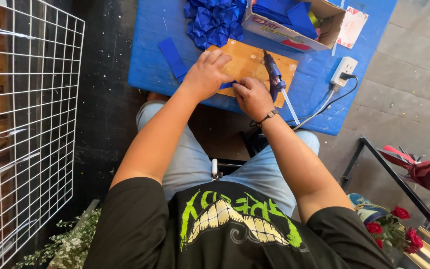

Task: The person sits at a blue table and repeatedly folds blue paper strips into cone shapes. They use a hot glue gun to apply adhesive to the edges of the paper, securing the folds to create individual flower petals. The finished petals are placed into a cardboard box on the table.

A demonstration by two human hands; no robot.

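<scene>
I see my left hand [206, 75] and right hand [253, 97] both pinching one blue ribbon piece [226, 84]; one blue glue gun [274, 75] lies at three o'clock.

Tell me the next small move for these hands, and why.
Probably press the fold flat: both the left hand and right hand pinch a small blue ribbon piece on the brown board, with the glue gun lying idle beside them.

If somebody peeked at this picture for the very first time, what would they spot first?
Probably the bright blue table, where the left hand and the right hand press a small blue ribbon piece on a brown board. A glue gun lies just right of the hands. A pile of folded blue ribbon sits at the table's far edge.
</scene>
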